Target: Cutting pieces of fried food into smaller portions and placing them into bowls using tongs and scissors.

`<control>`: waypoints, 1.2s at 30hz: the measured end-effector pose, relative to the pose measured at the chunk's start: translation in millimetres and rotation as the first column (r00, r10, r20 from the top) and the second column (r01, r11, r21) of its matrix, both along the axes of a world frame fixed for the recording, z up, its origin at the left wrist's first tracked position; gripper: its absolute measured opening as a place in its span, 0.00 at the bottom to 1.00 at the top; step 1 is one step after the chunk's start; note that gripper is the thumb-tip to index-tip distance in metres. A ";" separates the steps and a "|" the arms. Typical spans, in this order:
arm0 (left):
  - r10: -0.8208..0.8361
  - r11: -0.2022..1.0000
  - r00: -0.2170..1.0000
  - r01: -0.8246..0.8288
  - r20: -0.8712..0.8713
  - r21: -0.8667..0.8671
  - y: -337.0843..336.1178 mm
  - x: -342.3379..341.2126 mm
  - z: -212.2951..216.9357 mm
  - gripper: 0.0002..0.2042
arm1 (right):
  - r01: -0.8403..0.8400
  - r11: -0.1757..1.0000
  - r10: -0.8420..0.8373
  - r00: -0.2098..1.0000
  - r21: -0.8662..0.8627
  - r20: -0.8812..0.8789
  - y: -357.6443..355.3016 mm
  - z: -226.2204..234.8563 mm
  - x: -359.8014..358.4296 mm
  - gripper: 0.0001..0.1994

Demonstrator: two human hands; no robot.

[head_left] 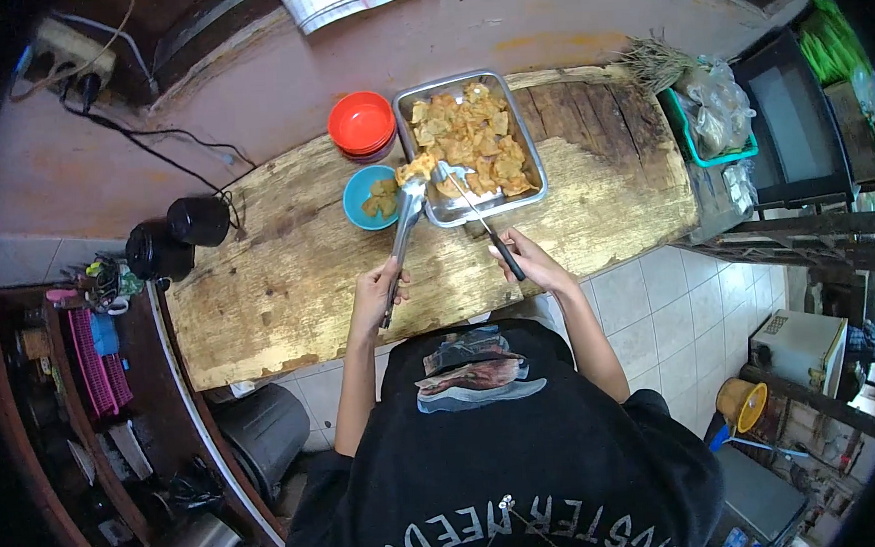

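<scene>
My left hand (376, 289) grips metal tongs (403, 225) whose tips hold a piece of fried food at the tray's left edge, above a small blue bowl (368, 200) with a few pieces in it. My right hand (529, 260) holds a black-handled spoon or spatula (474, 209) that reaches into the rectangular metal tray (527, 138). The tray is full of golden fried pieces (471, 136). A stack of red bowls (361, 124) stands left of the tray, behind the blue bowl.
All this rests on a worn wooden counter (288, 283). Two black round containers (177, 236) sit at its left end, near a cable. A green basket with plastic bags (713, 111) stands at the right. A grey bin (262, 435) is below left, on a tiled floor.
</scene>
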State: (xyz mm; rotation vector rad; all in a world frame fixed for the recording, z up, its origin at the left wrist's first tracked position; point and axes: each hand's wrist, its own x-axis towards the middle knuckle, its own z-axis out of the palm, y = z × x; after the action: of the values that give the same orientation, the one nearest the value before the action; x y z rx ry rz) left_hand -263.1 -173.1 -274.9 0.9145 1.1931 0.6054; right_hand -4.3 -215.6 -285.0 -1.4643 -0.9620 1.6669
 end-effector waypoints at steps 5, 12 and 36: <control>-0.032 0.999 0.999 0.032 0.014 -0.014 -14.4 -25.4 4.0 0.15 | -0.082 0.996 0.083 0.996 0.028 -0.028 12.7 2.8 -26.8 0.17; 0.018 1.000 0.999 -0.018 0.051 -0.009 -23.2 -52.1 -4.0 0.18 | -0.130 0.992 0.129 0.985 0.003 -0.111 26.9 10.8 -54.8 0.10; 0.123 0.988 0.989 -0.129 0.078 0.079 -13.6 -67.9 -21.3 0.16 | -0.264 0.964 0.262 0.961 -0.012 -0.081 43.5 9.5 -83.8 0.20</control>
State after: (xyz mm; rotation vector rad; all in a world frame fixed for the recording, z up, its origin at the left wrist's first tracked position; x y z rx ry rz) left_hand -330.9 -186.7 -296.2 0.8846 1.1728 0.7900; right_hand -88.0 -172.1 -275.4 -1.3182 -1.1365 1.9164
